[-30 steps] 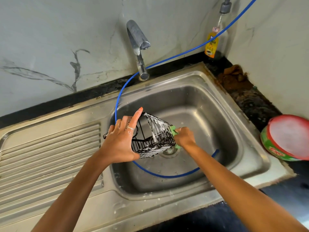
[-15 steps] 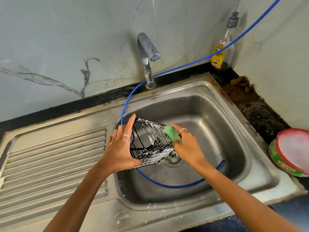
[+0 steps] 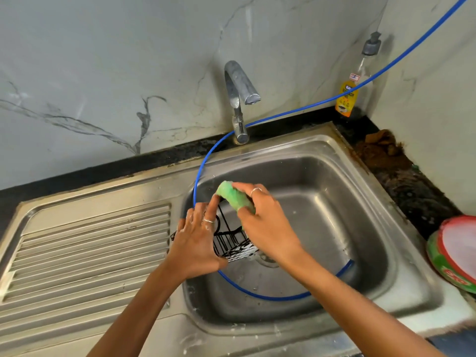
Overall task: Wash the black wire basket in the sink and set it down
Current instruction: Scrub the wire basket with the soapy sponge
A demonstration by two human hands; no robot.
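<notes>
— Left hand (image 3: 195,243)?
— Fingers curling round the black wire basket (image 3: 233,242), gripping its side.
— Right hand (image 3: 268,225)?
— Pinching a green sponge (image 3: 233,195), rubbing the top edge.
— Basket?
— Tilting, soapy, hanging over the sink (image 3: 334,228), above the blue hose (image 3: 257,295).

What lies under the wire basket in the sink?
Under the wire basket, the sink floor shows the drain and a blue hose. Both hands cover the rest.
</notes>
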